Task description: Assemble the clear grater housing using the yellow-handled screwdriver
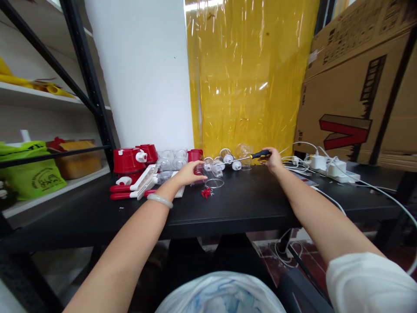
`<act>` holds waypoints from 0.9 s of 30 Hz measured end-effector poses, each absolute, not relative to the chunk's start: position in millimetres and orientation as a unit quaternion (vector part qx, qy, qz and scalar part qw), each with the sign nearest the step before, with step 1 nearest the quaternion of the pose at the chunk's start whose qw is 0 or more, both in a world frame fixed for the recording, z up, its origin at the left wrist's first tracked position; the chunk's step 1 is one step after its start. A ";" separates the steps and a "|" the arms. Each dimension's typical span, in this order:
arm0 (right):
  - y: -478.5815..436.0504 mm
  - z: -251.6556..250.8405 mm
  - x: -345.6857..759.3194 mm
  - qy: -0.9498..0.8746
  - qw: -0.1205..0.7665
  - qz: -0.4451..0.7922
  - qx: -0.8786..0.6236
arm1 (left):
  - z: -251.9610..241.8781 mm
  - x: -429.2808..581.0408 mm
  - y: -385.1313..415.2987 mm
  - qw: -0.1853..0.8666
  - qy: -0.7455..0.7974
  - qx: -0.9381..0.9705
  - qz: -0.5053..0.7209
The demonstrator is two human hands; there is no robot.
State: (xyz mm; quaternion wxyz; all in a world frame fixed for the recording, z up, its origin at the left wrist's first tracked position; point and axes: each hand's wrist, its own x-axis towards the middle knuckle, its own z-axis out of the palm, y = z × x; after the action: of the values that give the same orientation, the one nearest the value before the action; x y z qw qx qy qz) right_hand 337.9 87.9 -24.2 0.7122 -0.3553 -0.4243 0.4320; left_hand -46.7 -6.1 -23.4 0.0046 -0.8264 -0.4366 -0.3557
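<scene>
A screwdriver (261, 154) with a black and yellow handle is gripped in my right hand (273, 160), its thin shaft pointing left. The shaft's tip reaches a clear plastic part (208, 165) near my left hand; whether it touches cannot be made out. My left hand (189, 172) is curled around the left side of that part, where some red shows between the fingers. Just in front lie small red pieces with screws (206, 192) and a clear ring (214, 183). Behind them, white-ended clear cylinders (227, 156) rest on the black table (234, 208).
Red housings (128, 160), red-and-white handles (133, 189) and clear cups (167, 161) crowd the left side. Power strips (337, 168) with white cables sit at right beside a large cardboard box (361, 87). A yellow plastic curtain (247, 78) hangs behind; a lined bin (221, 289) stands below.
</scene>
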 end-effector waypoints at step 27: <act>86.5 -21.1 339.2 -0.426 0.704 0.446 -0.352 | -25.2 -48.6 -3.6 -0.004 -0.429 -0.827 -0.363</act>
State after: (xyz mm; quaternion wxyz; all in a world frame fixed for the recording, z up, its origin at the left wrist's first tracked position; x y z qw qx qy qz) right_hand 339.2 86.5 -21.1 0.7041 -0.3519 -0.4262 0.4458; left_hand -48.6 -3.6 -25.2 -0.0035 -0.8273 -0.4289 -0.3628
